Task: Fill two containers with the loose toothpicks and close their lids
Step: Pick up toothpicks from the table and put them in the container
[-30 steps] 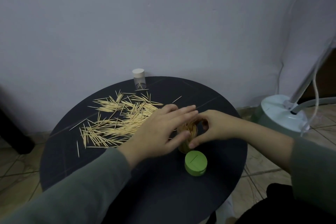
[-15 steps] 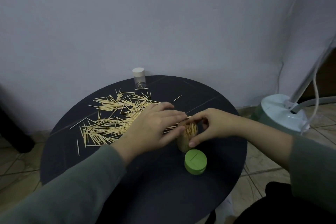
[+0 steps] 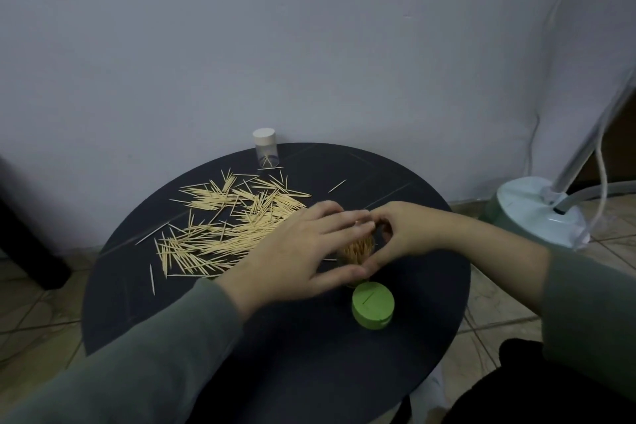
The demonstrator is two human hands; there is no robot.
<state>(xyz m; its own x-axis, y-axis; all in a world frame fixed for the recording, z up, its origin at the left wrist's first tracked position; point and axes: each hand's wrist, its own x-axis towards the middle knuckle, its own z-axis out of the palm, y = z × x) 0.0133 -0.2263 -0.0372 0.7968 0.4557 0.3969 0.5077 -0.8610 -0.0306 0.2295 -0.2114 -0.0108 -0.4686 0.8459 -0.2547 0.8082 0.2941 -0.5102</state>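
Observation:
A round dark table (image 3: 309,372) carries a spread of loose toothpicks (image 3: 227,227) on its left half. At the middle stands an open container (image 3: 356,251) packed with upright toothpicks. My right hand (image 3: 402,231) curls round its right side and grips it. My left hand (image 3: 303,251) lies with straight fingers across the container's top and left side, the thumb along its lower edge. The green lid (image 3: 372,308) lies flat on the table just in front of the container. A clear container with a white cap (image 3: 265,148) stands at the table's far edge, holding a few toothpicks.
A pale wall rises right behind the table. A light green lamp base (image 3: 537,213) with a pole and cables stands on the tiled floor to the right. A dark object (image 3: 31,241) sits at the left edge.
My left hand drew slightly back toward the pile, then its fingers came over the container's top again. My right hand kept its grip on the container.

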